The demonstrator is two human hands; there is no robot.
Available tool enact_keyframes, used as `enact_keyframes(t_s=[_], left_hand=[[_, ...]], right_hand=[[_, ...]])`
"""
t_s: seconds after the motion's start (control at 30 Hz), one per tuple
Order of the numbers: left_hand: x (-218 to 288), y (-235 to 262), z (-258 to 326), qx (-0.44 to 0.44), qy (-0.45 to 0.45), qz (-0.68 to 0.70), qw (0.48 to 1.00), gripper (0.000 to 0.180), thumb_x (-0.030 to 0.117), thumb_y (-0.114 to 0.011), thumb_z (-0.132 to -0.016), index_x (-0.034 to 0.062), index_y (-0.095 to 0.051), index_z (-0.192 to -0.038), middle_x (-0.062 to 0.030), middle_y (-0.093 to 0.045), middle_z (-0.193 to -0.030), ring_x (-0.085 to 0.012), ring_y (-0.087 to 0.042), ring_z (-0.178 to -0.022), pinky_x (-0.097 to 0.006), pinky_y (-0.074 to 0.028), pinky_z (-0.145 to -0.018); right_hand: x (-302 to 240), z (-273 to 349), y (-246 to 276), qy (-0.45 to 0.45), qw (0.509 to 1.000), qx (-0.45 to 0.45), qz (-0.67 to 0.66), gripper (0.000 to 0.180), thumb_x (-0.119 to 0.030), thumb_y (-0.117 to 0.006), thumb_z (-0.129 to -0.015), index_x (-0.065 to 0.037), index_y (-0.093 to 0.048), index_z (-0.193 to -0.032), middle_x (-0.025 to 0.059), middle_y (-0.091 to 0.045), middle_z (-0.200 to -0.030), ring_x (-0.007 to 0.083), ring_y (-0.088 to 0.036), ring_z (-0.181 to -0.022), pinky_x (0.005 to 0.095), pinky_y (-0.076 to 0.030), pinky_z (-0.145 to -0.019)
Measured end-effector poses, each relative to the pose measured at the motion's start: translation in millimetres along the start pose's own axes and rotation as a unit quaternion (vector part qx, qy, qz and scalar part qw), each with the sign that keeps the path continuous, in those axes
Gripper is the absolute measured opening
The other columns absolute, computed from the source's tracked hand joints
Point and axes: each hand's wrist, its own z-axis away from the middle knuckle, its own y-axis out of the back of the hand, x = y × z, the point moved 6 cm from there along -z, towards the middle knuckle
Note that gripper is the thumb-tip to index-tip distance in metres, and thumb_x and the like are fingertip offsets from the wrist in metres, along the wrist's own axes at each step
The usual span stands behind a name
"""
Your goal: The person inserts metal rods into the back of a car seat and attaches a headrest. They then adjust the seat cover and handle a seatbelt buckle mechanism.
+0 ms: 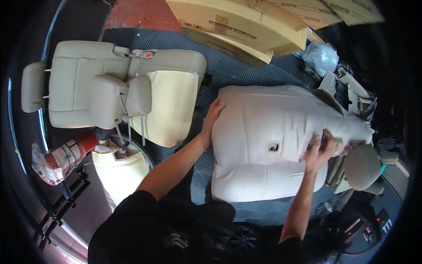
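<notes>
Both hands (212,115) (320,152) press seat cover (268,127) (cartons (246,24) beyond).

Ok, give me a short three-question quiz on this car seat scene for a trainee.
1. True or false: both hands press on the beige fabric seat cover.
2. Which hand is at the cover's edge nearest the cream leather car seat: A) left hand B) right hand?
3. Fill in: the red cylindrical fire extinguisher lies wrapped in clear ____.

Key: 1 true; 2 A; 3 plastic.
</notes>
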Motion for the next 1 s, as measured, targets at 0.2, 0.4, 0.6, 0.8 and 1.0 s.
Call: enact_keyframes(t_s=[0.2, 0.4, 0.6, 0.8, 1.0], left_hand=[[-34, -8, 26, -0.016, 0.136, 0.102, 0.985, 0.073, 0.048, -0.057, -0.095, 0.0103, -0.031, -0.152, -0.0154, -0.051, -0.136, -0.0233, -0.058, -0.12, -0.038, -0.052, -0.099], [-20, -25, 68, 0.039, 0.227, 0.113, 0.966, 0.089, 0.051, -0.066, -0.087, 0.0107, -0.025, -0.155, -0.0188, -0.049, -0.139, -0.0285, -0.057, -0.121, -0.043, -0.052, -0.099], [-62, -22, 99, 0.041, 0.31, 0.085, 0.946, 0.096, 0.046, -0.071, -0.085, 0.0101, -0.018, -0.157, -0.0204, -0.048, -0.14, -0.0331, -0.054, -0.124, -0.049, -0.05, -0.1], [-108, -24, 147, 0.045, 0.286, 0.065, 0.955, 0.091, 0.059, -0.063, -0.088, 0.0089, -0.028, -0.155, -0.0184, -0.045, -0.147, -0.0342, -0.047, -0.132, -0.049, -0.043, -0.108], [-155, -15, 163, 0.024, 0.344, 0.07, 0.936, 0.102, 0.079, -0.045, -0.088, 0.0084, -0.026, -0.158, -0.0193, -0.034, -0.157, -0.0358, -0.039, -0.14, -0.05, -0.035, -0.113]], right_hand=[[-23, 35, 13, 0.004, 1.0, 0.001, 0.013, 0.061, -0.046, -0.059, -0.095, 0.004, -0.057, -0.129, 0.0228, -0.052, -0.13, 0.0393, -0.046, -0.125, 0.0511, -0.032, -0.108], [-2, 86, 35, -0.053, 0.997, -0.036, -0.049, 0.064, -0.041, -0.06, -0.098, 0.007, -0.045, -0.136, 0.0244, -0.034, -0.144, 0.0388, -0.037, -0.135, 0.051, -0.027, -0.116], [14, 149, 61, -0.323, 0.936, 0.064, -0.121, 0.077, -0.048, -0.064, -0.094, 0.005, -0.039, -0.143, 0.0247, -0.032, -0.146, 0.0403, -0.032, -0.14, 0.0546, -0.023, -0.117], [30, 230, 92, -0.408, 0.903, 0.133, 0.019, 0.085, -0.048, -0.067, -0.092, -0.002, -0.031, -0.153, 0.0236, -0.023, -0.156, 0.0393, -0.027, -0.144, 0.0534, -0.023, -0.119], [90, 349, 52, -0.636, 0.616, 0.295, -0.359, 0.083, -0.063, -0.037, -0.101, -0.004, -0.023, -0.159, 0.0179, -0.028, -0.161, 0.0314, -0.031, -0.146, 0.0413, -0.027, -0.119]])
